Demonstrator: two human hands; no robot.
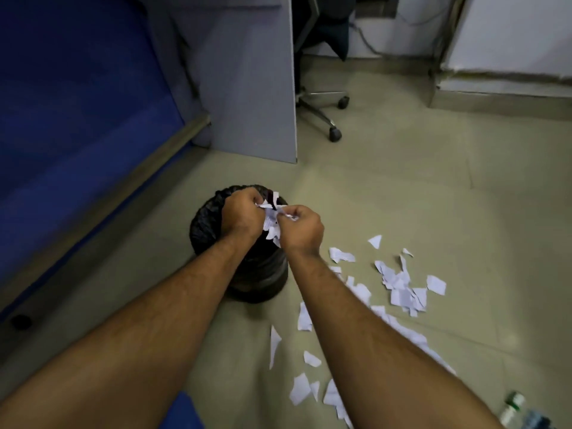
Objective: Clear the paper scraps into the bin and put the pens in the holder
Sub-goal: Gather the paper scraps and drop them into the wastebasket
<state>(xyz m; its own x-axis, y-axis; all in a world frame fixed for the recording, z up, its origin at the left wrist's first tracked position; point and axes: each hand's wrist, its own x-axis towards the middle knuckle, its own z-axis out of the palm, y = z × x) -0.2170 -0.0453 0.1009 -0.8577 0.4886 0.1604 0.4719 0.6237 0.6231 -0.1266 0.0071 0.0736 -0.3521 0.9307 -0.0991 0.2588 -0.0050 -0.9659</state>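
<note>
Above the bin [238,267], both hands meet over its open mouth. Left hand [240,216]: fingers curled tight, gripping a bunch of white paper scraps [272,221]. Right hand [301,229]: fingers likewise curled, pinching the same bunch from the other side; the two hands are almost touching. Individual fingertips are turned away from the camera and blurred, so exact contact points cannot be made out. The bin is round, lined with a black bag, and stands on the tiled floor [402,187]; both forearms cover part of its rim and wall. More loose scraps [402,289] lie scattered on the floor just right of the bin and under the right forearm, which hides some of them. Open floor extends beyond the bin toward a grey partition panel [247,88] and the wheeled base of an office chair [322,116]. A blue panel [77,88] bounds the left side. At the lower right edge, a clear bottle [513,410] is cut off. No pens or holder can be made out.
</note>
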